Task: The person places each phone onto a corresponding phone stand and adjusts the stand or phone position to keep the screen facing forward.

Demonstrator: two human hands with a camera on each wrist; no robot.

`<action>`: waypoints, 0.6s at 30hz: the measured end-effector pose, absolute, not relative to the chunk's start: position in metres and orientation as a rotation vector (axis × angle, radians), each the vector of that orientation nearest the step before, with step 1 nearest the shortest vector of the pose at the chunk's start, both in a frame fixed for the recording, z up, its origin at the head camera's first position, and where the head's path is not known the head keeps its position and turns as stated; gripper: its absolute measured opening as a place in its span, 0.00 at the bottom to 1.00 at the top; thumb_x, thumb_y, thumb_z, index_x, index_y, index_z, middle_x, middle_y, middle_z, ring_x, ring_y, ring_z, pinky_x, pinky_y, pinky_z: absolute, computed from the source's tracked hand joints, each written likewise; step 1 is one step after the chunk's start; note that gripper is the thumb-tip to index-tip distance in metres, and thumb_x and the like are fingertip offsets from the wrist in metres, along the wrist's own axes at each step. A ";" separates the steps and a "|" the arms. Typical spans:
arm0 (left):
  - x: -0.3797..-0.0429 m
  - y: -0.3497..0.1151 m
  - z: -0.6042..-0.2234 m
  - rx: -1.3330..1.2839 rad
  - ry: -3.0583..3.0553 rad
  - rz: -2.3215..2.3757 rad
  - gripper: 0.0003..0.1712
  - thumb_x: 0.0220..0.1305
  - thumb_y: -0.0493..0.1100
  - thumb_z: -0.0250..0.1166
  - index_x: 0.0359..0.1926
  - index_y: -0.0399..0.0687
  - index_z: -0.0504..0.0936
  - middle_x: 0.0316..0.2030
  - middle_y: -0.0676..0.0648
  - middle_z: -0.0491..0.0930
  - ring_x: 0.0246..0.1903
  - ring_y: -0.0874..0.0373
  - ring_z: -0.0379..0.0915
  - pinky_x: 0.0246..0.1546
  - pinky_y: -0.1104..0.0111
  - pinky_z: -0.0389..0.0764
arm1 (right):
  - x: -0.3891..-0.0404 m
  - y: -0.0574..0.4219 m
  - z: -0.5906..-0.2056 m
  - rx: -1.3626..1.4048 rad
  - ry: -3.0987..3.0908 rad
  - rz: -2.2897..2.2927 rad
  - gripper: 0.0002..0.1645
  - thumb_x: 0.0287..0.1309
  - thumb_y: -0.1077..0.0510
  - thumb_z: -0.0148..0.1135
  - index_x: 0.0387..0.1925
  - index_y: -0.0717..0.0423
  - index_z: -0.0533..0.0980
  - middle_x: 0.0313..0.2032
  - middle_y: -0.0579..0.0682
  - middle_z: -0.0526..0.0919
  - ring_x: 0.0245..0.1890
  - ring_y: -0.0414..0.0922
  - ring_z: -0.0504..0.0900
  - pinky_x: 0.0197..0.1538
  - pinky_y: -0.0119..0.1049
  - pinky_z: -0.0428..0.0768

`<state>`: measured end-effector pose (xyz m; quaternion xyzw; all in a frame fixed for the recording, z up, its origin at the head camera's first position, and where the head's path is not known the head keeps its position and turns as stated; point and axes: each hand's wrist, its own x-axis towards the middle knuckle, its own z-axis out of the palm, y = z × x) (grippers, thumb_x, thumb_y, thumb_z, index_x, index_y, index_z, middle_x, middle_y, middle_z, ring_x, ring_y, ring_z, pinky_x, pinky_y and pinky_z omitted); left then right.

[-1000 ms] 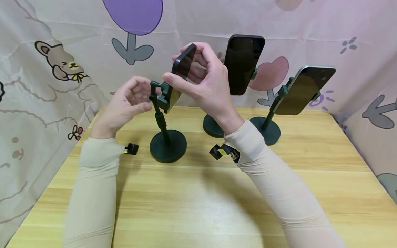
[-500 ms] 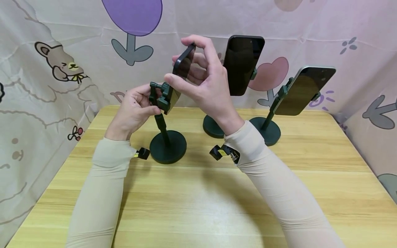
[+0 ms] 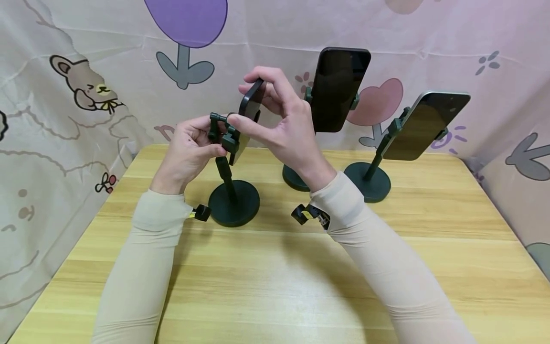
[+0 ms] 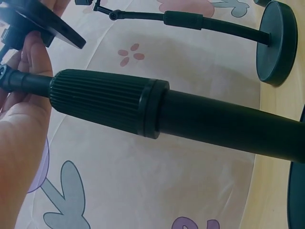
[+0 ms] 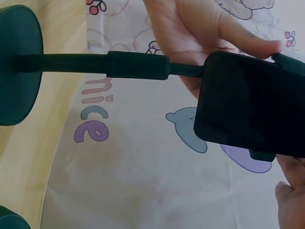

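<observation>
My left hand (image 3: 186, 155) pinches the head of a dark green phone stand (image 3: 234, 210), thumb by the clamp and fingers behind it. In that clamp sits a black phone (image 3: 250, 105), tilted and seen nearly edge-on. My right hand (image 3: 285, 126) grips the phone from its upper end, thumb on the near edge and fingers over the far edge. The right wrist view shows the phone's dark screen (image 5: 252, 105) with clamp arms on both long sides. Part of the left hand (image 4: 24, 129) appears behind the ribbed pole (image 4: 105, 102) in the left wrist view.
Behind the right hand stands another black phone (image 3: 341, 91) on a green stand, its base partly hidden by the wrist. A silver-edged phone (image 3: 425, 125) leans in a third stand (image 3: 369, 184) to the right. Printed cloth (image 3: 129, 48) hangs behind the wooden table (image 3: 266, 286).
My left hand has moved right, from beside the stand's head to pinching it. With my right hand on it, the phone has come down slightly at its upper end.
</observation>
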<state>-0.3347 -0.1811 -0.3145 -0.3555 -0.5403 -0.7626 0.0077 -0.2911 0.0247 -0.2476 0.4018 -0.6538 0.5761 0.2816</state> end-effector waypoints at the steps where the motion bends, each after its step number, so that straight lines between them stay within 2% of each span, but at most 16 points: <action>1: -0.335 -0.181 -0.314 -1.115 -1.678 -2.392 0.27 0.40 0.35 0.76 0.44 0.25 0.80 0.37 0.36 0.79 0.38 0.52 0.77 0.43 0.66 0.79 | -0.291 0.025 -0.248 1.071 -1.763 1.535 0.30 0.46 0.69 0.72 0.50 0.70 0.67 0.42 0.59 0.82 0.47 0.40 0.80 0.58 0.37 0.72; 14: -0.334 -0.181 -0.313 -1.126 -1.681 -2.401 0.27 0.40 0.35 0.76 0.43 0.25 0.80 0.38 0.36 0.78 0.38 0.51 0.76 0.43 0.67 0.79 | -0.292 0.025 -0.258 1.060 -1.849 1.444 0.30 0.47 0.65 0.73 0.50 0.68 0.69 0.42 0.57 0.82 0.45 0.38 0.81 0.58 0.35 0.72; 18: -0.334 -0.180 -0.313 -1.179 -1.677 -2.405 0.31 0.42 0.36 0.76 0.48 0.24 0.78 0.40 0.35 0.77 0.40 0.50 0.75 0.45 0.65 0.78 | -0.293 0.025 -0.256 1.062 -1.833 1.411 0.30 0.46 0.64 0.74 0.49 0.69 0.69 0.40 0.58 0.83 0.44 0.37 0.81 0.56 0.35 0.73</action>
